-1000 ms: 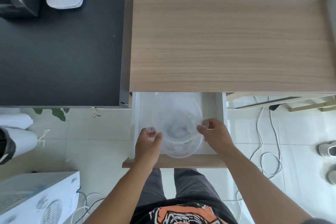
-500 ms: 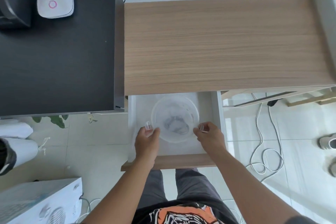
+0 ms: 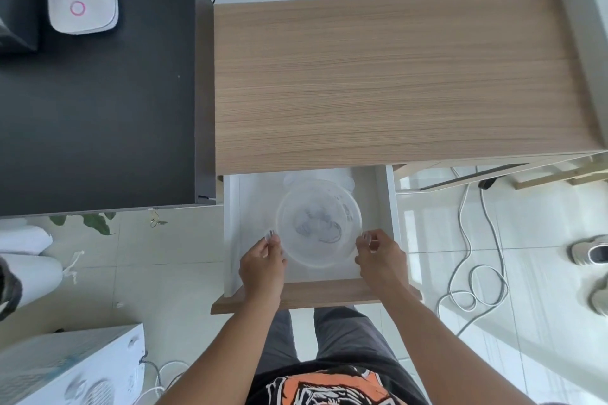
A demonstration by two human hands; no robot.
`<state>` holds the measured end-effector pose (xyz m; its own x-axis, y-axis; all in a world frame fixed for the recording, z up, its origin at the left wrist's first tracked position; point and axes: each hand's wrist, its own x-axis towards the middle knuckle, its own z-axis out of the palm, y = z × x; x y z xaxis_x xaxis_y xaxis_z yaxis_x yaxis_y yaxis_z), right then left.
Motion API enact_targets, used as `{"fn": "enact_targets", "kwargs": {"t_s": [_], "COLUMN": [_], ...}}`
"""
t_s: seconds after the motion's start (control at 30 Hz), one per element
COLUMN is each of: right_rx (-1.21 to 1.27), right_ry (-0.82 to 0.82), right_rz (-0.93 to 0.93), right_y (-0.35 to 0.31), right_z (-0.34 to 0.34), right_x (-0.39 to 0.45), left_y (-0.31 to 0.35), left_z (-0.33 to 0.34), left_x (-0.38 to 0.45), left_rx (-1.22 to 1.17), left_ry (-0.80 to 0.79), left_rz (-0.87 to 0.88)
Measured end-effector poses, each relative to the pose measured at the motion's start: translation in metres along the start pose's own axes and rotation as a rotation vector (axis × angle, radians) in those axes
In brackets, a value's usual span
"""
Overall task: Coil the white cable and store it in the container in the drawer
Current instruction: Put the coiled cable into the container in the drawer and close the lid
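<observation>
Seating clear container flat on floor of open drawer, w/ dim coil showing through lid, prob. the white cable, though too blurred to confirm; judging best done by lowering both sides level, keeping it central betw. drawer walls, then letting go of both tabs together. Left hand pinching small tab at container's left rim, right hand pinching tab at its right rim, fingers narrow, curled round tabs.
</observation>
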<state>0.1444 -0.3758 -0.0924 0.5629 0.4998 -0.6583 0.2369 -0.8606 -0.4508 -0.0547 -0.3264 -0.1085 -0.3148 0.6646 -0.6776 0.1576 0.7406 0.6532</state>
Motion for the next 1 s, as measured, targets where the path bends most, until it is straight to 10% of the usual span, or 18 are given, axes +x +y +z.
{"fn": "enact_targets", "kwargs": {"t_s": [0.2, 0.43, 1.0], "right_rx": [-0.052, -0.361, 0.032], "right_ry": [0.000, 0.229, 0.101], "right_rz": [-0.027, -0.319, 0.082], "right_y": [0.000, -0.016, -0.025], "right_z": [0.000, -0.005, 0.013], "right_x": [0.005, -0.001, 0.014], "left_y": [-0.002, 0.028, 0.026], "left_z": [-0.003, 0.001, 0.028], "left_x": [0.002, 0.008, 0.002], "left_rx": [0.079, 0.611, 0.325], "left_ry": [-0.006, 0.186, 0.057], "left_rz": [-0.020, 0.337, -0.020]}}
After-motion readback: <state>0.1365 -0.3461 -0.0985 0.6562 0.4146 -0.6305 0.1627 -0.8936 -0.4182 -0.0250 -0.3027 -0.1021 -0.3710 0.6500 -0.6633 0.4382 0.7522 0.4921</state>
